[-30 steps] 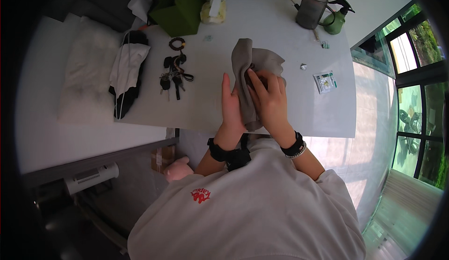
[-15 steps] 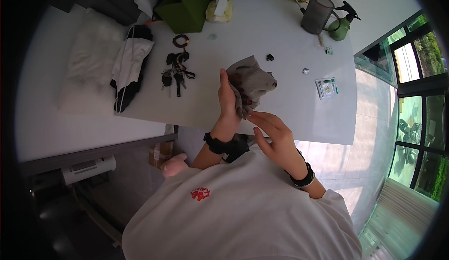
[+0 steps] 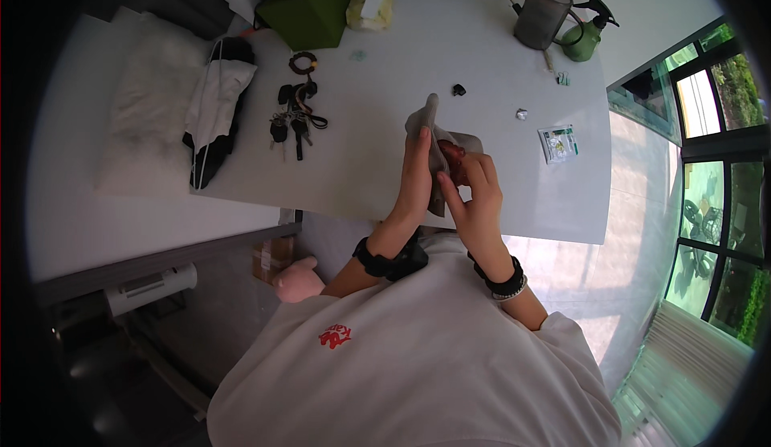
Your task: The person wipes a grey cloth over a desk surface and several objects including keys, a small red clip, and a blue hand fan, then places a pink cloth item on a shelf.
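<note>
Two hands meet over the table's [image 3: 385,182] near edge: my left hand [image 3: 416,180] grips a grey cloth [image 3: 428,122] upright, my right hand [image 3: 475,198] pinches its lower part around something reddish [image 3: 452,158]. Keys [image 3: 294,118] lie at ten o'clock.

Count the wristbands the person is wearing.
2: a black wristband on the left wrist, and a black band with a beaded one on the right wrist. Sleeves could hide others.

Single head-worn fisheye view, looking steeply down over the person's chest, hands [image 3: 450,186] close below centre, white table [image 3: 385,118] beyond, edges curving toward the rim
</note>
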`<state>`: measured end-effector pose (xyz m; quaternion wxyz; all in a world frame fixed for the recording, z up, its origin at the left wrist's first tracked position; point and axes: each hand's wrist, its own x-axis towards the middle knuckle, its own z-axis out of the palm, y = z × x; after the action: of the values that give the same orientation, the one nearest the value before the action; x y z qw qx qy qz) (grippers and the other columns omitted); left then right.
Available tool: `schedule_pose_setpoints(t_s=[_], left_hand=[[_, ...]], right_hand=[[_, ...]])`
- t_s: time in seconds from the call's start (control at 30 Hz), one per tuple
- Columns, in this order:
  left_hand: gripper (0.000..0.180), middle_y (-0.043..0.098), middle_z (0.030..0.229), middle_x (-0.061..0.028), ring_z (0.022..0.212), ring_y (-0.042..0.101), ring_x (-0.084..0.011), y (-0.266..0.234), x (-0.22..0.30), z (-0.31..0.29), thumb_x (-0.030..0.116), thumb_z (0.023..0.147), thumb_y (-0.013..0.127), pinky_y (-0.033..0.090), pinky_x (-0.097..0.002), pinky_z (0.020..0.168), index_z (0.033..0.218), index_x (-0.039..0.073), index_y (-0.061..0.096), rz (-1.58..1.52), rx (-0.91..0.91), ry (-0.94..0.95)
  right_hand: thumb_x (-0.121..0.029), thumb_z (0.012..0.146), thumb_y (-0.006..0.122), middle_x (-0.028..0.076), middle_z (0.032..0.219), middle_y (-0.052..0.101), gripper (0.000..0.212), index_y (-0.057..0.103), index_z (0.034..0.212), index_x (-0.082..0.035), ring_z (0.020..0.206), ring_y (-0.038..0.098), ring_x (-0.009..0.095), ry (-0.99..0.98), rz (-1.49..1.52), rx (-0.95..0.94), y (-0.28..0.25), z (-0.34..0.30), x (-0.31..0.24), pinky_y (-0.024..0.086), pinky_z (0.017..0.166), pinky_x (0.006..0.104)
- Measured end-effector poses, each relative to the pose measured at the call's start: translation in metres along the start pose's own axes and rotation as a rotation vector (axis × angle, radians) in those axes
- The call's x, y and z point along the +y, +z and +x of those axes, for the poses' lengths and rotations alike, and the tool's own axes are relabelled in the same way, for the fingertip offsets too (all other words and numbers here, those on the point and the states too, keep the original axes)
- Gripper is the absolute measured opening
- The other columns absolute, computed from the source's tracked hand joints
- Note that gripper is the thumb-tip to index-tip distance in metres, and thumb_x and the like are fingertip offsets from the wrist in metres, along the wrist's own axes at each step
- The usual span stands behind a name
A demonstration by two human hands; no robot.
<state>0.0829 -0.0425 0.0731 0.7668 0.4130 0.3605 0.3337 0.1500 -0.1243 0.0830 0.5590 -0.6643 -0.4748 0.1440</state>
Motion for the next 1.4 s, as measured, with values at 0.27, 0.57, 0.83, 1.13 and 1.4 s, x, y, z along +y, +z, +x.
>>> schedule_pose_setpoints(t_s=[0.27, 0.57, 0.83, 1.13, 1.4], left_hand=[[0.048, 0.043, 0.126, -0.0073, 0.113, 0.043, -0.0228, -0.021, 0.024, -0.009, 0.04, 0.092, 0.032, 0.035, -0.0386, 0.096, 0.127, 0.008, 0.036, -0.617, -0.187, -0.262], [0.043, 0.044, 0.123, -0.0079, 0.111, 0.045, -0.0214, -0.051, -0.013, -0.004, 0.029, 0.092, 0.039, 0.036, -0.0353, 0.095, 0.127, 0.005, 0.036, -0.544, -0.476, 0.009], [0.039, 0.052, 0.108, -0.0088, 0.097, 0.05, -0.013, 0.002, 0.007, -0.01, 0.018, 0.091, 0.047, 0.04, -0.0264, 0.085, 0.122, -0.003, 0.037, 0.312, -0.285, 0.518], [0.037, 0.041, 0.058, 0.0028, 0.054, 0.034, -0.0045, 0.007, 0.021, 0.0, 0.026, 0.095, 0.04, 0.031, -0.0217, 0.049, 0.07, 0.0, 0.05, 0.282, 0.162, 0.468], [0.036, 0.056, 0.084, -0.0039, 0.07, 0.056, -0.0118, -0.028, 0.058, 0.011, 0.032, 0.093, 0.038, 0.046, -0.0238, 0.064, 0.104, 0.002, 0.054, 0.042, 0.046, 0.306]], right_hand=[[-0.009, 0.089, 0.05, 0.008, 0.092, 0.059, 0.019, 0.054, 0.102, 0.004, 0.073, 0.058, 0.011, 0.394, 0.653, 0.121, -0.022, 0.009, 0.011, 0.048, 0.063, 0.023], [-0.01, 0.088, 0.052, 0.007, 0.082, 0.062, 0.02, 0.055, 0.102, 0.004, 0.071, 0.059, 0.011, 0.401, 0.644, 0.126, -0.026, 0.007, 0.004, 0.048, 0.064, 0.0223], [-0.003, 0.084, 0.052, 0.015, 0.083, 0.056, 0.015, 0.053, 0.097, 0.003, 0.068, 0.059, 0.025, 0.07, 0.066, 0.089, -0.014, -0.002, -0.016, 0.046, 0.058, 0.0307], [-0.002, 0.079, 0.058, 0.016, 0.087, 0.052, 0.021, 0.051, 0.099, 0.002, 0.075, 0.055, 0.034, -0.091, -0.079, 0.034, 0.008, -0.013, -0.022, 0.046, 0.061, 0.0372], [-0.006, 0.087, 0.051, 0.011, 0.087, 0.055, 0.013, 0.053, 0.094, 0.005, 0.077, 0.061, 0.017, 0.342, 0.34, -0.162, 0.003, -0.026, -0.021, 0.053, 0.061, 0.0272]])
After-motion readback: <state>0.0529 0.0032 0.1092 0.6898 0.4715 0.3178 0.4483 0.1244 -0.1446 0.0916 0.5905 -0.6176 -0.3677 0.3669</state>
